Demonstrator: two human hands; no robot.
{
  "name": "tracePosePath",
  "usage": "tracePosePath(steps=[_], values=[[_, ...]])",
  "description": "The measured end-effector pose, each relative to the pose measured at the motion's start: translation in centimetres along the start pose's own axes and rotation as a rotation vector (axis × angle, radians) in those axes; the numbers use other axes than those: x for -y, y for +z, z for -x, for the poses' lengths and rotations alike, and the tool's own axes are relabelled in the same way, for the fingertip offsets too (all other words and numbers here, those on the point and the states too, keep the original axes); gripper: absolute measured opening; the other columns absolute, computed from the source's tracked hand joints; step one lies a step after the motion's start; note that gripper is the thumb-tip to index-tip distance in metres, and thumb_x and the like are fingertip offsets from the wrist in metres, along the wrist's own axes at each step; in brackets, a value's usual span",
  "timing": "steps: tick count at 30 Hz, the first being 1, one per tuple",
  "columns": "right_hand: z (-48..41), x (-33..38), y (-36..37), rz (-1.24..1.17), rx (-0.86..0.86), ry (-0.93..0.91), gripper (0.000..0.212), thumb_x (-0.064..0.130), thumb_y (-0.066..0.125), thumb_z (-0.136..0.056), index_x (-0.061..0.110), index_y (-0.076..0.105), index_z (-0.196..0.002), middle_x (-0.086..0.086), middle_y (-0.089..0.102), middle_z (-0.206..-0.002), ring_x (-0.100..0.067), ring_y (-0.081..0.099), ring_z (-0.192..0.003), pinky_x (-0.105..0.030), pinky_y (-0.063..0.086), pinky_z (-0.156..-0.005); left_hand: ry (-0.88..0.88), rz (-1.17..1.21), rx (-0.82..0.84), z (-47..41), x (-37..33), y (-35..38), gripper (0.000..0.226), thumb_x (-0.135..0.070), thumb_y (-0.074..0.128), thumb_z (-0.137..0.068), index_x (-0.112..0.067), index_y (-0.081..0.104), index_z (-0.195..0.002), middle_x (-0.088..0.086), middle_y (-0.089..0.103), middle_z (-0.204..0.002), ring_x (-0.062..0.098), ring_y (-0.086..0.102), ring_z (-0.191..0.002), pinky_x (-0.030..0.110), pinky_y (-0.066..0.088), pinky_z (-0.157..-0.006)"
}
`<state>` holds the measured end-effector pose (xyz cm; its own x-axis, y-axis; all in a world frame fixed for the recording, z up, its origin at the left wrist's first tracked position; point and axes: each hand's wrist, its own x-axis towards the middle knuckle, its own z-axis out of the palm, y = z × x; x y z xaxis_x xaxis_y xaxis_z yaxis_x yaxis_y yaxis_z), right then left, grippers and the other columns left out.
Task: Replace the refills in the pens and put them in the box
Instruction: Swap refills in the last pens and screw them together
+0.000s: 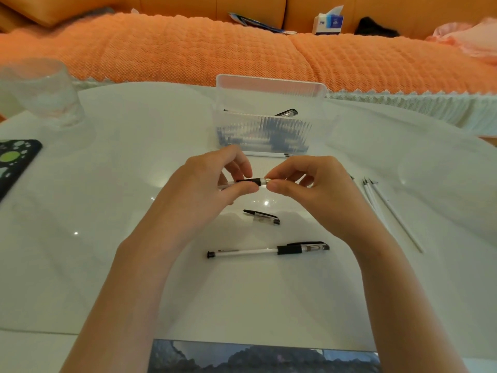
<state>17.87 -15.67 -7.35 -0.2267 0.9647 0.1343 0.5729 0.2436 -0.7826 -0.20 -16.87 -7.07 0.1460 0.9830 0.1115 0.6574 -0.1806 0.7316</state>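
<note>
Both hands hold one pen level above the white table. My left hand grips its clear barrel and black grip section. My right hand pinches the clear tip end between thumb and fingers. Below the hands lies a loose pen cap. Nearer to me rests a whole capped pen. The clear ribbed box stands behind the hands with several pens inside. Several white refills lie to the right. One more refill lies against the box's front.
A glass cup stands at the far left. A dark phone with green dots lies at the left edge. A dark picture or book sits at the near edge. An orange sofa with a tissue box lies beyond the table.
</note>
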Motion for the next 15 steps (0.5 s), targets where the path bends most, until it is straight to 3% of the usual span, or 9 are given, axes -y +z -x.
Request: tracePosePath(steps=[4,9,15], values=[[-0.04,0.0,-0.01,0.007,0.0,-0.005,0.004,0.025,0.07,-0.082,0.024,0.073,-0.085,0.013,0.067,-0.076,0.002,0.055,-0.073,-0.009,0.043,-0.065,-0.003,0.025,0.008,0.05,0.02,-0.07,0.01,-0.039,0.064,-0.083,-0.032,0.058,-0.085,-0.014,0.065,-0.077,0.005,0.061,-0.064,0.023,0.047,-0.064],[-0.04,-0.05,-0.06,-0.005,-0.003,-0.002,0.003,0.024,0.071,-0.082,0.026,0.073,-0.083,0.013,0.066,-0.075,0.002,0.055,-0.073,-0.009,0.042,-0.065,0.01,-0.016,0.005,0.01,-0.15,-0.12,0.024,-0.03,0.077,-0.074,-0.032,0.056,-0.085,-0.018,0.06,-0.088,0.007,0.054,-0.069,0.017,0.04,-0.062],[-0.11,-0.15,-0.26,-0.001,-0.013,-0.009,0.005,0.022,0.071,-0.082,0.026,0.073,-0.084,0.014,0.066,-0.076,-0.003,0.056,-0.077,-0.015,0.044,-0.068,0.002,0.06,0.019,0.0,0.18,-0.05,0.006,-0.035,0.066,-0.083,-0.033,0.061,-0.086,-0.013,0.066,-0.076,0.007,0.06,-0.063,0.024,0.046,-0.064]])
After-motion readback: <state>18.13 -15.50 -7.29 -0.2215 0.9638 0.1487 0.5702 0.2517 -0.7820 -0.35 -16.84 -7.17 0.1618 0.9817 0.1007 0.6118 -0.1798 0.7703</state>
